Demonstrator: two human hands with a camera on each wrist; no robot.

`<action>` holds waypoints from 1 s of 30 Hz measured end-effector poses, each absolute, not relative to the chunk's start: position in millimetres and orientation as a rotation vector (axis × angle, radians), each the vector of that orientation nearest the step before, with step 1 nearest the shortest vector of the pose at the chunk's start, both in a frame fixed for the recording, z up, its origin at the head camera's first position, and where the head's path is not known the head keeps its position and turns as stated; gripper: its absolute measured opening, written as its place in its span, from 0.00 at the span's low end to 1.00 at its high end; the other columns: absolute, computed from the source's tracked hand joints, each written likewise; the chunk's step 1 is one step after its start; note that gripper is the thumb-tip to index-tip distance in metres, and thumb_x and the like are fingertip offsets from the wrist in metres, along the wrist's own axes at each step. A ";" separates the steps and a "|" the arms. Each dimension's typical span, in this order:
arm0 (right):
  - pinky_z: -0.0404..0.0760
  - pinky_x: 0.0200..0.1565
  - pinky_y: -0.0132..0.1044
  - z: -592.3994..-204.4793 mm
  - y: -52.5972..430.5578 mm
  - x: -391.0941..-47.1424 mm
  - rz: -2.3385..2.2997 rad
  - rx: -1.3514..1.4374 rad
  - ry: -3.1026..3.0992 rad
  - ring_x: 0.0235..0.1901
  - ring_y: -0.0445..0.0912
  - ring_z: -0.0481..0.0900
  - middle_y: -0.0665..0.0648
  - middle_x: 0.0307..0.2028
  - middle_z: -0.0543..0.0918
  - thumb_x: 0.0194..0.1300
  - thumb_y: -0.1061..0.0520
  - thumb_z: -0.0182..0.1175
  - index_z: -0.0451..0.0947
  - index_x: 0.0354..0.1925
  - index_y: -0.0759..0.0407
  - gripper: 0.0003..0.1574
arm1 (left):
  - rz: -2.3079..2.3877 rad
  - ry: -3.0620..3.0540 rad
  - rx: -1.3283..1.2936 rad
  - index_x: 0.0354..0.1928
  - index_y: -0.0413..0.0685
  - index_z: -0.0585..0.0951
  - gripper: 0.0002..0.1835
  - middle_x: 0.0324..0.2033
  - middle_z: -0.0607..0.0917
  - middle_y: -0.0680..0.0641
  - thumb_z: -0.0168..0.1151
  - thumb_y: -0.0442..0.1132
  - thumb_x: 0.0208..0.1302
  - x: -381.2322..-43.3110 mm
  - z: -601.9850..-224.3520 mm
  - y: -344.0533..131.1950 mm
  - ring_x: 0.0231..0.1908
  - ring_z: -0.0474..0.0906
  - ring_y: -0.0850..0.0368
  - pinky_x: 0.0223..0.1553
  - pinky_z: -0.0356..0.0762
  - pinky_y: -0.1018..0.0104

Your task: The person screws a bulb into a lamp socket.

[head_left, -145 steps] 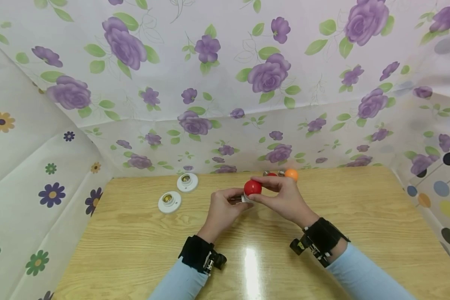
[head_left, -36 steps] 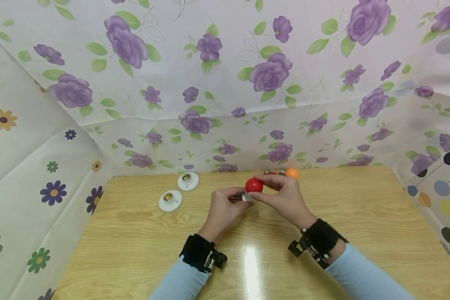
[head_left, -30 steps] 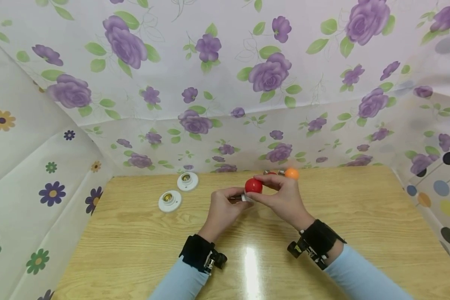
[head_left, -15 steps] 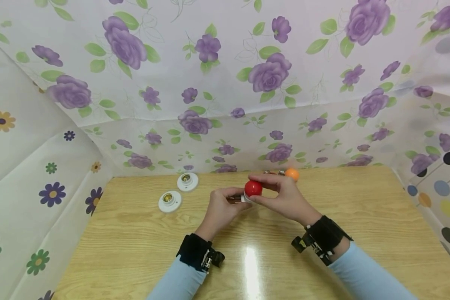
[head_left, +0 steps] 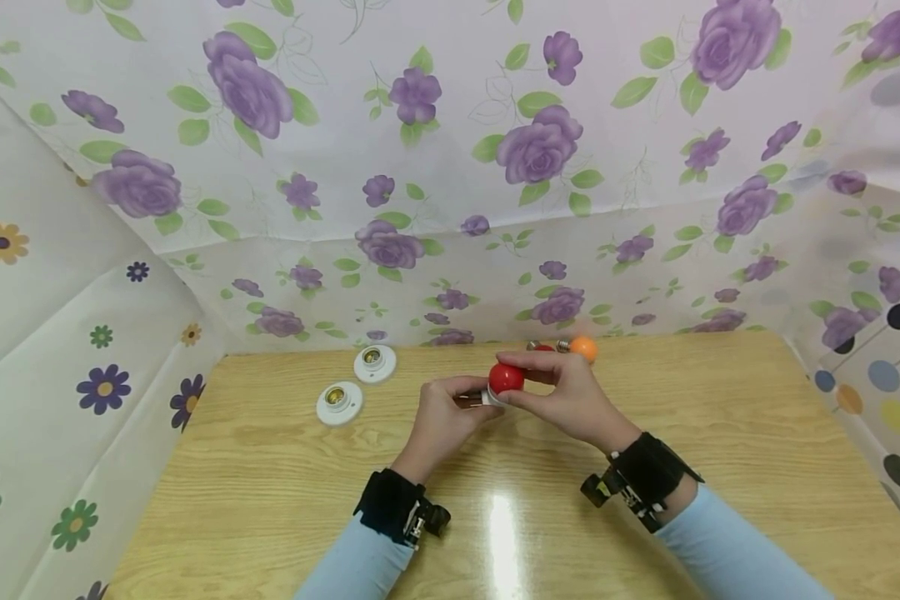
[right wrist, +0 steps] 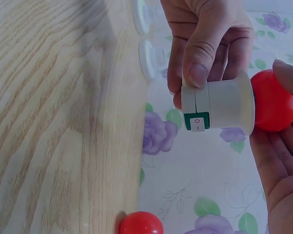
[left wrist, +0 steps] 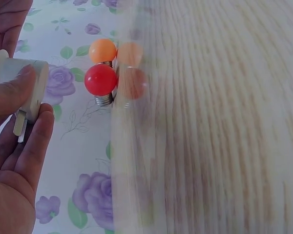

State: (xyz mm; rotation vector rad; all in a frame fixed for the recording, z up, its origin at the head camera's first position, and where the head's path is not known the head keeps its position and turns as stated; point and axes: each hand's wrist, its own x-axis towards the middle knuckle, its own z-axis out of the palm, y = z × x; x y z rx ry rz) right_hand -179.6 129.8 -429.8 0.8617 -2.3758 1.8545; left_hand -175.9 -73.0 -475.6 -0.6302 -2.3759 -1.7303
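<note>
My left hand (head_left: 446, 421) grips a white plug-in lamp socket (right wrist: 229, 105) between thumb and fingers. Two flat metal prongs (left wrist: 20, 126) stick out of its back in the left wrist view, and a green-framed rocker switch (right wrist: 197, 122) shows on its side in the right wrist view. A round red light bulb (head_left: 506, 377) sits against the socket's flared mouth, its screw base hidden inside. Thumb and fingers of my right hand (head_left: 576, 404) pinch this bulb from both sides. Both hands are above the table, toward its back edge.
Two round white lamp holders with brass-coloured threads, a front one (head_left: 347, 415) and a back one (head_left: 383, 375), lie at the back left. An orange bulb (head_left: 583, 347) and another red bulb (left wrist: 100, 79) lie by the floral back wall on the wooden table (head_left: 270, 500).
My right hand has turned a little around the red bulb, its thumb shifting to the right along the bulb's lower side since a second ago. The left hand keeps its hold on the socket.
</note>
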 end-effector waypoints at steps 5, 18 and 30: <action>0.76 0.44 0.39 -429.6 128.4 -178.4 1.854 0.814 -2.388 0.47 0.48 0.78 0.50 0.49 0.79 0.52 0.53 0.69 0.78 0.52 0.48 0.27 | -1.705 -2.370 -0.628 0.42 0.55 0.84 0.15 0.37 0.83 0.60 0.71 0.38 0.49 -174.8 -476.7 -72.5 0.36 0.79 0.64 0.37 0.77 0.68; 0.78 0.40 0.42 -439.2 120.3 -174.5 1.714 0.657 -2.248 0.43 0.47 0.79 0.47 0.44 0.81 0.45 0.51 0.74 0.81 0.46 0.51 0.26 | -1.635 -2.339 -0.605 0.41 0.53 0.84 0.12 0.36 0.83 0.60 0.70 0.42 0.52 -173.3 -477.9 -65.0 0.35 0.79 0.65 0.35 0.77 0.69; 0.75 0.47 0.39 -406.9 122.3 -164.3 1.840 0.703 -2.363 0.49 0.51 0.76 0.52 0.51 0.77 0.52 0.55 0.70 0.76 0.54 0.52 0.29 | -1.753 -2.358 -0.608 0.42 0.54 0.84 0.15 0.37 0.83 0.58 0.71 0.38 0.49 -175.1 -473.3 -73.4 0.36 0.80 0.63 0.37 0.77 0.67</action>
